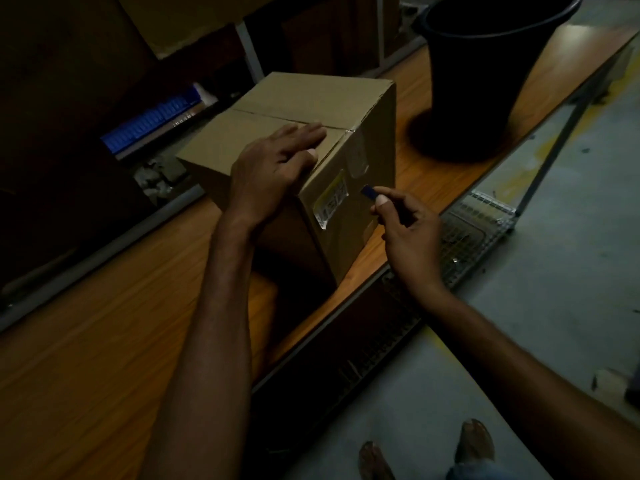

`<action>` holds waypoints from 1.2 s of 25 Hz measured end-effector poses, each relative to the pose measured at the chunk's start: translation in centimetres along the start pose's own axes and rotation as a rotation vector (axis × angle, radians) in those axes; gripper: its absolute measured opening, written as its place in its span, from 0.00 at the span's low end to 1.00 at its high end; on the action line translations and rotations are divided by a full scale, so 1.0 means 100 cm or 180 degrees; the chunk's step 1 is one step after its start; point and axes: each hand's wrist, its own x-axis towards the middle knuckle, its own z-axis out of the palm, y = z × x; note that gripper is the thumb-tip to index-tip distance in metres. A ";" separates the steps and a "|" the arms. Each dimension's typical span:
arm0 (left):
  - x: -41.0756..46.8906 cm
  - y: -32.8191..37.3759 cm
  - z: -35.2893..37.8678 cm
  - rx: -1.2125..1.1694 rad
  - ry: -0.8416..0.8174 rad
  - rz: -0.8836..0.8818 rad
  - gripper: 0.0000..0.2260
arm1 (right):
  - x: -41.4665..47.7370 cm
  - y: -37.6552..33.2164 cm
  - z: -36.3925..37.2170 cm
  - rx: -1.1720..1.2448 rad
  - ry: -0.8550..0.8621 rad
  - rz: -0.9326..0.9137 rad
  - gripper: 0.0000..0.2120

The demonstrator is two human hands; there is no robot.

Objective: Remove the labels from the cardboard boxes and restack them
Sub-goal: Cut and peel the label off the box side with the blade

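Observation:
A closed brown cardboard box [277,109] stands on the wooden table [104,341]. On its near right side sits a white and yellow label [330,199], with a strip of clear tape above it. My left hand [273,168] lies flat on the box top at its near corner, fingers straight. Just right of the label, my right hand [405,230] pinches a small blue scraper [367,192] whose tip touches the box side.
A black bucket [485,64] stands on the table behind the box to the right. A blue crate [152,119] lies in the dark at the back left. A wire mesh rack [478,220] sits below the table's edge, above the grey floor.

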 end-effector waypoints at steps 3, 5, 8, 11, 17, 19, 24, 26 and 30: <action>0.003 -0.004 0.005 -0.0125 0.0128 0.0022 0.16 | 0.000 0.005 0.004 0.0249 0.0205 0.0052 0.09; 0.004 -0.008 0.007 -0.0191 0.0216 0.0061 0.16 | 0.002 0.003 0.005 0.0389 0.0304 0.0007 0.09; 0.003 -0.009 0.008 -0.0174 0.0262 0.0125 0.16 | 0.005 0.002 0.007 0.0392 0.0415 -0.0192 0.11; 0.003 -0.011 0.009 -0.0233 0.0255 0.0148 0.16 | 0.006 0.004 0.018 0.0165 0.0439 -0.0669 0.11; 0.005 -0.014 0.011 -0.0206 0.0255 0.0232 0.17 | -0.003 0.019 0.034 -0.0170 0.0644 -0.1228 0.10; 0.005 -0.016 0.011 -0.0176 0.0255 0.0288 0.17 | -0.010 0.030 0.032 -0.0260 0.0698 -0.1233 0.10; 0.005 -0.016 0.012 -0.0216 0.0290 0.0313 0.17 | -0.014 0.061 0.032 -0.0620 0.0901 -0.1268 0.10; 0.004 -0.015 0.011 -0.0259 0.0290 0.0298 0.17 | -0.013 0.073 0.039 -0.0677 0.0940 -0.1282 0.09; 0.003 -0.014 0.012 -0.0360 0.0315 0.0263 0.17 | -0.013 0.089 0.050 -0.0661 0.0831 -0.1332 0.10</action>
